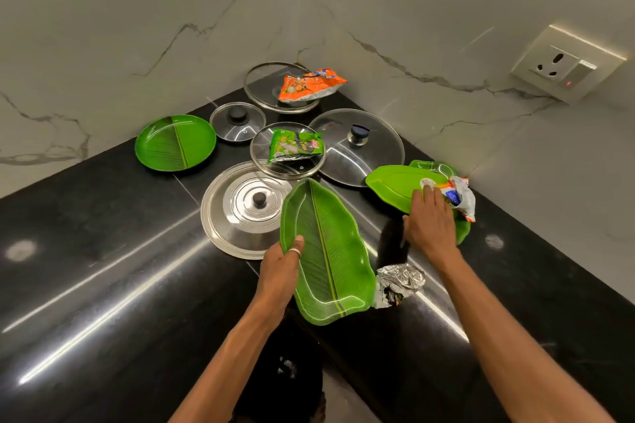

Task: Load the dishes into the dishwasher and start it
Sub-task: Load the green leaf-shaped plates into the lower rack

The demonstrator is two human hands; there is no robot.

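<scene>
My left hand (280, 269) grips the left rim of a long green leaf-shaped plate (330, 251), held tilted over the black counter (103, 268). A second green leaf plate (395, 184) lies at the right, stacked on another green one. My right hand (429, 223) rests flat on its near end, fingers spread, beside a crumpled snack wrapper (462, 196). A round green plate (175, 142) sits at the back left. Several pot lids lie in the corner: a steel lid (240, 213), a large steel lid (357, 148), and glass lids (237, 122) (275, 86). No dishwasher is in view.
An orange snack packet (311, 84) lies on the far glass lid and a green packet (295, 146) on the middle glass lid (288, 168). Crumpled foil (398, 282) sits by the held plate. Marble walls close the corner; a wall socket (567, 63) is at right.
</scene>
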